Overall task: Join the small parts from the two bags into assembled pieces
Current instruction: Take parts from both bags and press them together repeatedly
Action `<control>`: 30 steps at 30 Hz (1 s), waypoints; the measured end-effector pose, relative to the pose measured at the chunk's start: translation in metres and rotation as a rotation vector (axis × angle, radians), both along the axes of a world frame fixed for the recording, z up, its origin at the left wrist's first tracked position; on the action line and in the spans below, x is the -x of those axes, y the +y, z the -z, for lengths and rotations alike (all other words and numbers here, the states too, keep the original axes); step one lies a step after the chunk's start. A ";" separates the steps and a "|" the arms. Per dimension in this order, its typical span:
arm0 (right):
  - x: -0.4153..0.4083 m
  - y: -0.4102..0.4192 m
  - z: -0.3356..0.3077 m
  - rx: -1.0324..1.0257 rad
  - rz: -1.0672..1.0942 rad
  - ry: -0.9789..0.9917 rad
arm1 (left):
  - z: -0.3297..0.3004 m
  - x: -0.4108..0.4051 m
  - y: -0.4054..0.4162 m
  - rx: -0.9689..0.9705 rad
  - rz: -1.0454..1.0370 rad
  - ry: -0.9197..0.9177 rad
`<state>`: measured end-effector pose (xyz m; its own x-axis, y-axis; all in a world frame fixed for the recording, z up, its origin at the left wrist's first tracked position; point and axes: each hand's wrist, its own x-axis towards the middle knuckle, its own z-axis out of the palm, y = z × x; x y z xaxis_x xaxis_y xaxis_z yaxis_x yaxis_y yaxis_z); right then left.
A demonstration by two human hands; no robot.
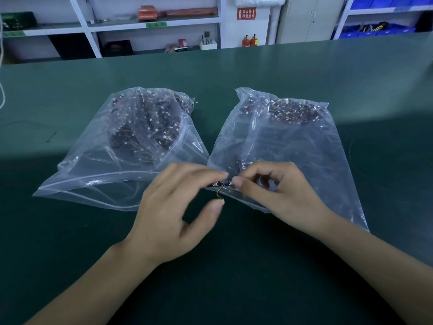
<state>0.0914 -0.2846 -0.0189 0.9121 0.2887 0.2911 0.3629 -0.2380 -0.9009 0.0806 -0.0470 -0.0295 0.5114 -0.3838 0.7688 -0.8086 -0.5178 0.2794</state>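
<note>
Two clear plastic bags lie side by side on the green table (257, 266). The left bag (98, 165) and the right bag (304, 146) each hold several small dark parts with thin wires and white connectors. In front of the bags, my left hand (173, 207) and my right hand (276, 191) meet over a small dark strip-shaped part (222, 183). Each hand pinches one end of it between fingertips. A short yellow wire (219, 192) hangs from the part toward my left thumb. My right hand rests over the mouth of the right bag.
Beyond the table's far edge stand white shelves (152, 24) with boxes and tools, two red fire extinguishers (249, 41) and blue bins (375, 29) at the right. A white cord (1, 85) hangs at the far left.
</note>
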 end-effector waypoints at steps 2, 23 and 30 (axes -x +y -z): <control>0.001 0.000 -0.001 -0.017 0.014 -0.028 | 0.000 0.002 0.003 0.078 -0.032 0.093; 0.002 0.001 0.002 0.055 -0.053 -0.191 | -0.002 0.004 -0.007 0.104 -0.102 0.172; 0.004 0.004 0.003 0.063 -0.074 -0.164 | -0.002 0.005 -0.008 0.086 -0.068 0.231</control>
